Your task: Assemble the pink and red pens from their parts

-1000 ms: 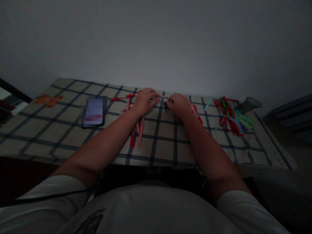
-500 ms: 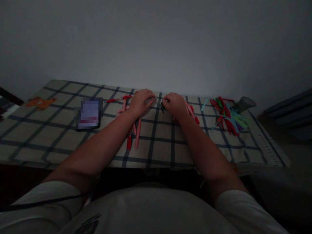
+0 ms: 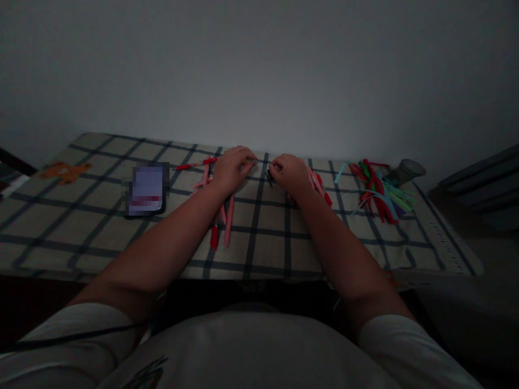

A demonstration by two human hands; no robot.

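Note:
Over the far middle of the table, my left hand (image 3: 233, 168) pinches something tiny and pale at its fingertips, too small to name. Facing it across a small gap, my right hand (image 3: 290, 172) has its thumb and fingers closed together; what they hold, if anything, is hidden. A small black piece (image 3: 269, 176) shows just below the right fingertips. Pink and red pens (image 3: 229, 221) lie under and in front of my left wrist. More red and pink pens (image 3: 320, 186) stick out beside my right wrist, partly covered by it.
A phone (image 3: 146, 189) with a lit, blurred screen lies at left on the checked tablecloth (image 3: 267, 254). One red pen (image 3: 194, 164) lies near the back. Colourful strips (image 3: 379, 197) and a glass jar (image 3: 407, 170) are at right. A wall (image 3: 259, 81) borders the table's back.
My left hand has drawn slightly left, widening the gap between the two sets of fingertips. My right hand has barely moved. The pens and phone stay in place.

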